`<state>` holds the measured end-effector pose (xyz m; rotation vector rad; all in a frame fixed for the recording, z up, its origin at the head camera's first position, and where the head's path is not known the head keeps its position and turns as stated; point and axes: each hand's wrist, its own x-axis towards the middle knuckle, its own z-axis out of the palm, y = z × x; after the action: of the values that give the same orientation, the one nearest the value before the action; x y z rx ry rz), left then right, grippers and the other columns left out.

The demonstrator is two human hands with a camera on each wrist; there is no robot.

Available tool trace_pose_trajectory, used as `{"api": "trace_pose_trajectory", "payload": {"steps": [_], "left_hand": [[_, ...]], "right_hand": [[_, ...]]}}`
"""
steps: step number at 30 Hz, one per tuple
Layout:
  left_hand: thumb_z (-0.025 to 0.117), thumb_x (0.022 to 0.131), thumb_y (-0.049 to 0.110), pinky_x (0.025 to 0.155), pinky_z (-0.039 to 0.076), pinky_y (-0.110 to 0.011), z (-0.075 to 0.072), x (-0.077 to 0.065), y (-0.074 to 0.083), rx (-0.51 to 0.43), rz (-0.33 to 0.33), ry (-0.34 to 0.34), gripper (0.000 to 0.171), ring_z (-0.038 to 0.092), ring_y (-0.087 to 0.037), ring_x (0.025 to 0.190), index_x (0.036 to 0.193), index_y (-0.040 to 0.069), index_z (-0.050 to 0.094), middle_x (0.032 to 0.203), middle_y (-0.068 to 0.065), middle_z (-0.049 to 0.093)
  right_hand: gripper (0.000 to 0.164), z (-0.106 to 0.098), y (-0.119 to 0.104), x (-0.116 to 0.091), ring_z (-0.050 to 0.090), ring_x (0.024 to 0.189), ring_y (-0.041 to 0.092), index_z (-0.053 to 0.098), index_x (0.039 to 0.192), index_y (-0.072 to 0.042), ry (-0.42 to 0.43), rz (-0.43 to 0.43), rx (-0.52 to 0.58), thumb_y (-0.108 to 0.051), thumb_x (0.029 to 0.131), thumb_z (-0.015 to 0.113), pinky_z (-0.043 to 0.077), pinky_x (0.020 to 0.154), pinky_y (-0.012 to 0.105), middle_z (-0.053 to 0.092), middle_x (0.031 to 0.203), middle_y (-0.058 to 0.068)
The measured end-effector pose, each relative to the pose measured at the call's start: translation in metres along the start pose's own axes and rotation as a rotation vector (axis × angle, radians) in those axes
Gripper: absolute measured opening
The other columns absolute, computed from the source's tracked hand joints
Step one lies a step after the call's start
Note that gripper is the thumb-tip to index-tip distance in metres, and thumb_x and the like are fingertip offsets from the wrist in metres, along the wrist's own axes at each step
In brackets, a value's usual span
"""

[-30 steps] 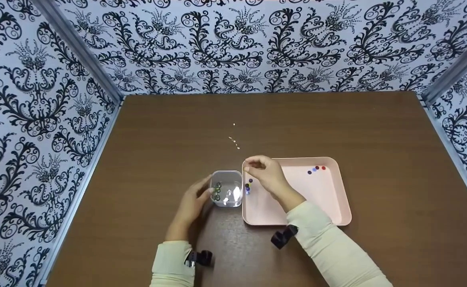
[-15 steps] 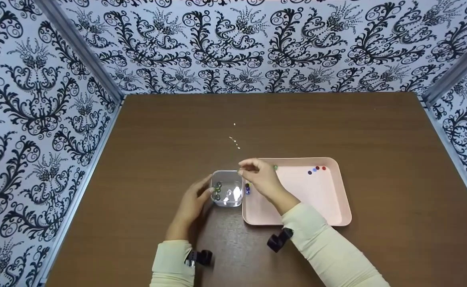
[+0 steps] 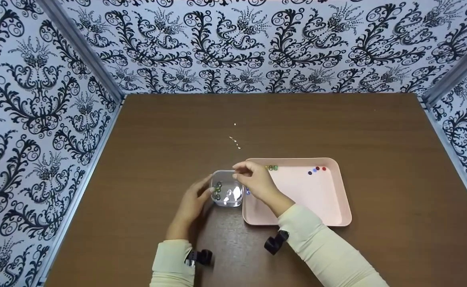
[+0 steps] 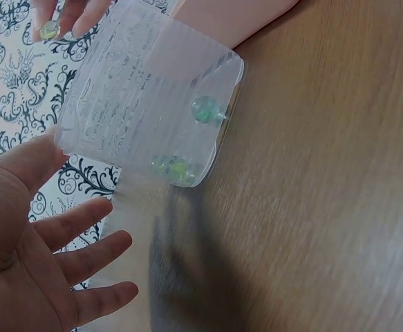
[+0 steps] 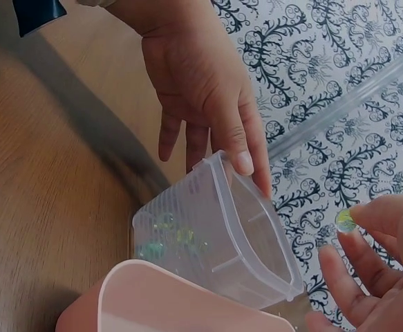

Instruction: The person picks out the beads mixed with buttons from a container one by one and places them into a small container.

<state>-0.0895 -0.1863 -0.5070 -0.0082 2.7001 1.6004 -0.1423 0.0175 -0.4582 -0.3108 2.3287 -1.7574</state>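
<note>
R. hand (image 3: 252, 181) pinched a green-yellow marble (image 5: 345, 220) btwn thumb and fingertips, its remaining fingers loosely bent. L. hand (image 3: 192, 202) held the clear container (image 3: 225, 171) at its L. side, thumb over the rim and index finger outside; the other fingers stood spread, off the wall. Key relation: the held marble sat just off the container's R. rim, approx. level w/ its far R. corner in the head view; in the R. wrist view it was apart from the rim, on the open-mouth side. The gap to the opening thus ran leftward and down from R. fingertips, w/ R. hand the nearer to the marble and L. hand across the opening. Marble, being round, had no long axis; container was roughly square, upright, mouth up. Several greenish marbles (image 3: 217, 190) lay inside, toward its L. wall. Pink tray (image 3: 309, 199) adjoined the container's R. side (contact vs. slight gap: can't tell), long axis L.–R., partly under R. hand. In it: a dark, blue and red group (image 3: 314, 170) near the far R. corner, green and amber marbles (image 3: 270, 168) along the far wall, and blue ones (image 3: 248, 192) by the L. wall.
</note>
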Motion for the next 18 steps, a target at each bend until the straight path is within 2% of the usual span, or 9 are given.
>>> {"api": "trace_pose_trajectory", "payload": {"steps": [6, 18], "left_hand": [[0.061, 0.094, 0.014, 0.112, 0.029, -0.053, -0.0001, 0.0008, -0.0004, 0.007, -0.012, -0.002, 0.043, 0.043, -0.040, 0.131, 0.136, 0.005, 0.055, 0.138, -0.023, 0.052], [0.059, 0.095, 0.014, 0.112, 0.029, -0.054, -0.0006, 0.0009, 0.0014, 0.017, -0.016, -0.015, 0.041, 0.043, -0.041, 0.131, 0.135, 0.004, 0.055, 0.138, -0.023, 0.052]], "right_hand": [[0.022, 0.0019, 0.0001, 0.0000, 0.064, 0.089, 0.021, 0.067, 0.107, 0.001, -0.023, -0.044, -0.047, -0.005, 0.086, 0.068, 0.055, 0.080, 0.030, 0.069, 0.097, 0.008], [0.021, 0.0043, 0.0006, 0.0004, 0.066, 0.092, 0.026, 0.068, 0.107, 0.002, -0.046, -0.112, -0.101, -0.004, 0.086, 0.067, 0.056, 0.082, 0.033, 0.070, 0.098, 0.012]]}}
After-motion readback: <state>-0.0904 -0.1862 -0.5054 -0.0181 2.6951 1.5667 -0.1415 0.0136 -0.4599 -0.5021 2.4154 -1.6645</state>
